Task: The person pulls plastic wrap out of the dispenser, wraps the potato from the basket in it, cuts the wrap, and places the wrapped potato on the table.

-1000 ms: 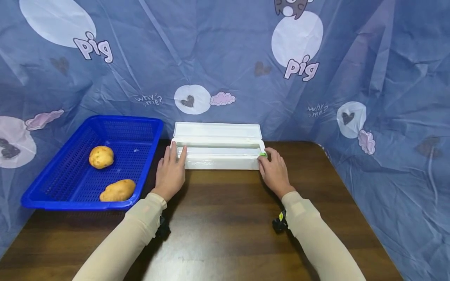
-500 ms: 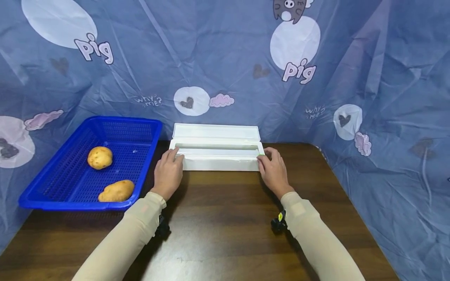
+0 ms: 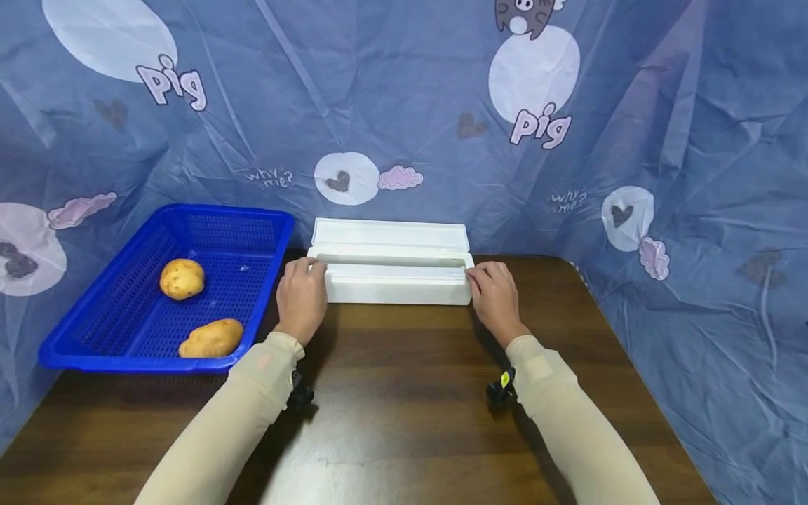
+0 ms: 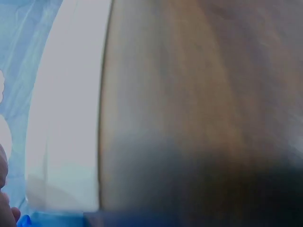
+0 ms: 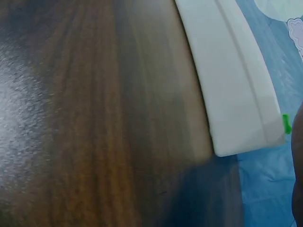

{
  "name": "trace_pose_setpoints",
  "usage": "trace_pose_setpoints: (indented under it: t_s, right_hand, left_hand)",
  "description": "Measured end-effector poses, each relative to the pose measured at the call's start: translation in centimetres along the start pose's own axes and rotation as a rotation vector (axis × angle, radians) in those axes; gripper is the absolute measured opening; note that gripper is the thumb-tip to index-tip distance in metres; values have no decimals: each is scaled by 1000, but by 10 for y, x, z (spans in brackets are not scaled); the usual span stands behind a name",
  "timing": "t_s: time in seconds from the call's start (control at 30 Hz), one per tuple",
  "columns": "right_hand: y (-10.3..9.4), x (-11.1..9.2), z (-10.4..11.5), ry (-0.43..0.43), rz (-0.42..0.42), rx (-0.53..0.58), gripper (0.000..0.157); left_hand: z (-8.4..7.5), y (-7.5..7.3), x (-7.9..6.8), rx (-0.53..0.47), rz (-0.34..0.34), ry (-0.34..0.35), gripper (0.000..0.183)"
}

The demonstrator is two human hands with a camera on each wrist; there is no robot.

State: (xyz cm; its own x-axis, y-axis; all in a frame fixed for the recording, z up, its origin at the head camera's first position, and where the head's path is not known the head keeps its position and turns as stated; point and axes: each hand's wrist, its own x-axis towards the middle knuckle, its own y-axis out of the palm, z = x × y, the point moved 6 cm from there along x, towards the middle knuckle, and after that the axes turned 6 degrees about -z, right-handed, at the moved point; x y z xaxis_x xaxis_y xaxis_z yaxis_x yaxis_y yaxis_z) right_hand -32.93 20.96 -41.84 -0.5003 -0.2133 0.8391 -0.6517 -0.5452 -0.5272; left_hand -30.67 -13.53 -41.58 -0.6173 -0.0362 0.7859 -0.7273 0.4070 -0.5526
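A long white cling film dispenser [image 3: 398,293] lies on the table near the wall, its lid [image 3: 391,235] raised at the back. Clear plastic wrap [image 3: 442,273] glints along its top slot. At the left end, my left hand [image 3: 301,298] has curled fingers and pinches the wrap's edge. My right hand [image 3: 497,298] pinches the other corner between thumb and index finger. A green cutter slider [image 5: 286,123] shows beside the right hand in the right wrist view. The film between the fingertips is mostly too clear to make out.
A blue plastic basket [image 3: 139,365] stands left of the dispenser, holding a rounder potato [image 3: 182,279] and a longer potato [image 3: 212,339]. Blue printed cloth [image 3: 404,84] hangs behind and to the right. The brown wooden table [image 3: 404,393] extends toward me.
My left hand's fingers, spread straight over the dispenser's left end, have curled in. The right fingertips have lifted slightly at the corner, and the wrinkled film no longer shows on the front face.
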Motion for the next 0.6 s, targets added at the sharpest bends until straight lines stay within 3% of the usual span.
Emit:
trace_pose_setpoints:
  t_s: [0.13,0.43,0.6]
  right_hand:
    - [-1,7,1,-14,-4,1,8]
    - [-5,22,-3,5,10,1,7]
    - [-5,30,-7,36,46,-17,5]
  left_hand:
    - [0,-4,8,12,-17,-52,11]
    - [-7,-2,24,70,111,-129,15]
    - [-11,-4,34,101,138,-141,11]
